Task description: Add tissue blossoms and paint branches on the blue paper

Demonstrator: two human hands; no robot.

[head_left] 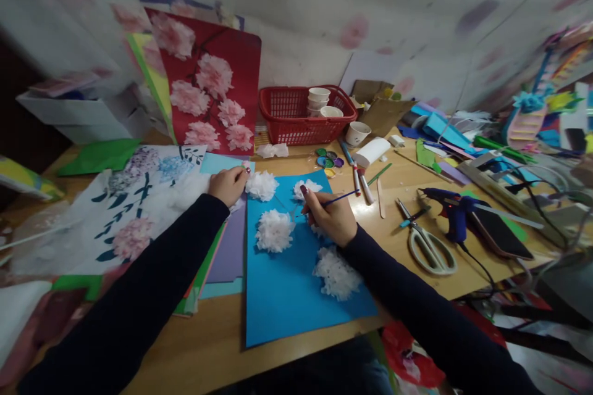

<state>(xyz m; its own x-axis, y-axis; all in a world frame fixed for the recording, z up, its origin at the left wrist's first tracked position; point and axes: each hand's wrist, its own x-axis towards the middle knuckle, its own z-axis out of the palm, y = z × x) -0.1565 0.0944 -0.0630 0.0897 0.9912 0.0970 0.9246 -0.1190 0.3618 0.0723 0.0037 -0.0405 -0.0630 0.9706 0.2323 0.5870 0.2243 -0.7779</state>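
Fingers [311, 202] of the right hand [333, 218] pinch a slim blue tool [341, 197], its tail toward two o'clock. The blue sheet [287, 302] lies beneath them, spreading to six o'clock. The left hand [227, 186] is curled near the sheet's eleven-o'clock corner, a white flower [262, 186] just beside at three o'clock; whether it grips anything, I cannot tell.

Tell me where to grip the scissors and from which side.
Grip the scissors by their pale handle loops, coming from the near edge of the table. The loops lie toward the person and the blades point away, so this should keep clear of the tips. The right hand holds a thin brush, so it would need freeing first.
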